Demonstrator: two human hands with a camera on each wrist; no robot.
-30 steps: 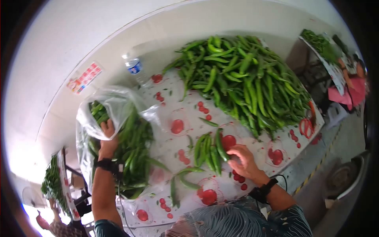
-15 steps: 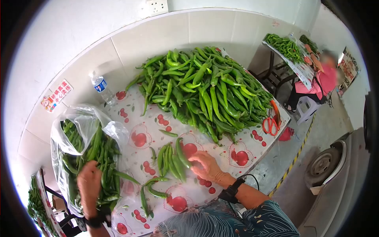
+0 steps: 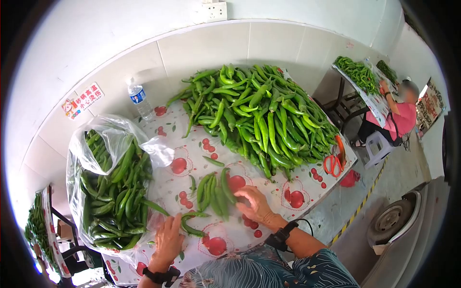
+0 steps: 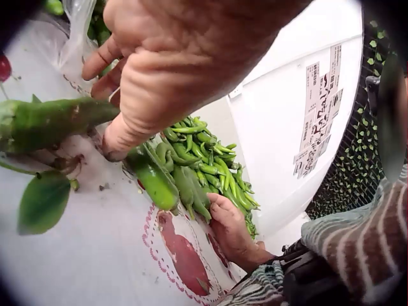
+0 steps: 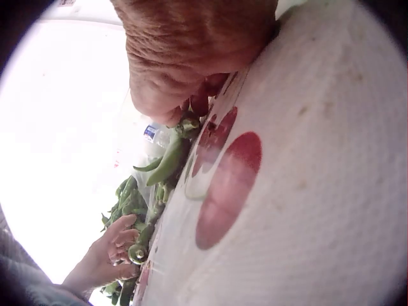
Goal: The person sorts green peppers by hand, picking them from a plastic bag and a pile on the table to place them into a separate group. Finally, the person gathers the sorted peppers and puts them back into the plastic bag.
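Observation:
My right hand point(image 3: 254, 204) pinches the stem end of a long green pepper point(image 3: 226, 185), thumb and fingertips at its end in the right wrist view. Beside that pepper lies a small row of green peppers point(image 3: 206, 192) on the tablecloth. My left hand point(image 3: 168, 240) is low over the cloth, its fingers spread and reaching to a few loose green peppers point(image 3: 192, 230). In the left wrist view the thumb is right at one green pepper point(image 4: 153, 178), and another pepper point(image 4: 51, 124) lies in front of it. Left of that hand stands a clear plastic bag point(image 3: 79, 192) full of green peppers.
A large heap of green peppers point(image 3: 259, 115) covers the table's far side. Red-handled scissors point(image 3: 333, 165) lie at its right edge, and a water bottle point(image 3: 139, 98) stands by the wall. A person in pink point(image 3: 401, 115) sits at another table, right.
My left hand has come out of the bag and moved right and nearer to me, over the loose peppers. The right hand stays at the same pepper. The head view has shifted.

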